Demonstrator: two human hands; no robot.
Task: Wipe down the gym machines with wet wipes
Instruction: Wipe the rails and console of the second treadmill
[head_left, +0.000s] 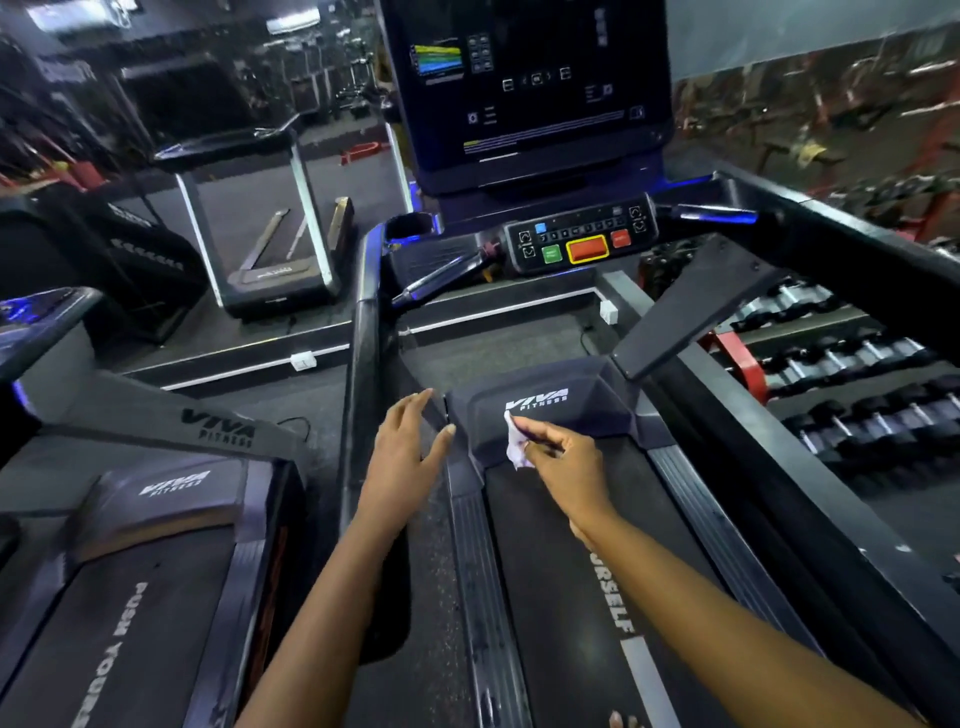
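I stand on a black treadmill whose dark motor cover carries a white VIVA FITNESS logo. My right hand pinches a crumpled white wet wipe and holds it against the front edge of that cover, just below the logo. My left hand hovers with straight, spread fingers over the left side rail, close to the cover's left corner, and holds nothing. The belt runs back toward me between both forearms.
The console with red and green buttons and a large dark screen rise ahead. Handrails flank me. A second treadmill stands at the left, another further back. A dumbbell rack fills the right side.
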